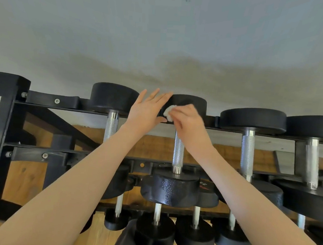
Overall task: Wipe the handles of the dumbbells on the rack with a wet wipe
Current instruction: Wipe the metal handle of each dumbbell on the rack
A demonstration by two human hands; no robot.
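Observation:
A black dumbbell rack [5,114] holds several black dumbbells with knurled silver handles. My right hand [187,120] grips a crumpled white wet wipe [169,111] at the top of the middle dumbbell's handle [178,151], just under its far black head [191,103]. My left hand [148,110] has straight fingers spread, its fingertips against the left side of that far head. The top of the handle is hidden behind my right hand.
Neighbouring dumbbell handles stand left [111,127] and right [247,151] on the upper tier. A lower tier of smaller dumbbells [156,232] sits near the bottom. A pale wall [161,38] lies behind the rack, a wooden floor [23,180] beneath.

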